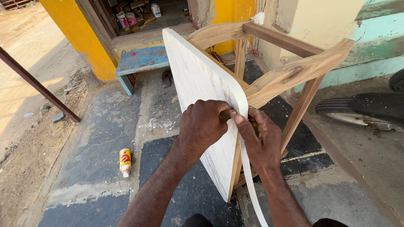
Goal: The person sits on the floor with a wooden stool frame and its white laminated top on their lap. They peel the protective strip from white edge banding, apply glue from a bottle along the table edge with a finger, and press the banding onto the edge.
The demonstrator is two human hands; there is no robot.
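Two hands meet at one corner, and everything else is arranged so that corner comes up to you: the wooden table frame [294,69] is tipped onto its side on the dark stone floor [105,126], legs pointing away to your right, which brings the white laminated tabletop [198,88] up on edge with its face turned to your left and its narrow rim facing you at working height. Along that rim runs the white edge-banding strip [240,101], already lying against the upper edge and bending round the rounded corner, while its loose tail [252,189] hangs down past your right wrist toward the floor, free so it can be fed on as the rim is followed. Your left hand [204,126] is laid over the board's face with the fingers curled closed and the thumb pressed at the rim, steadying the panel and pinning the strip where it turns. Your right hand [261,141] comes from the frame side, fingers clenched about the strip with the forefinger pushing it flat against the edge just below the corner, so the two hands touch there. Behind the table a blue wooden bench [141,61] stands at the yellow doorway, well apart from the work. On the floor to your left lies a small yellow bottle [125,162] on its side, near enough to reach; whether it is capped I cannot tell
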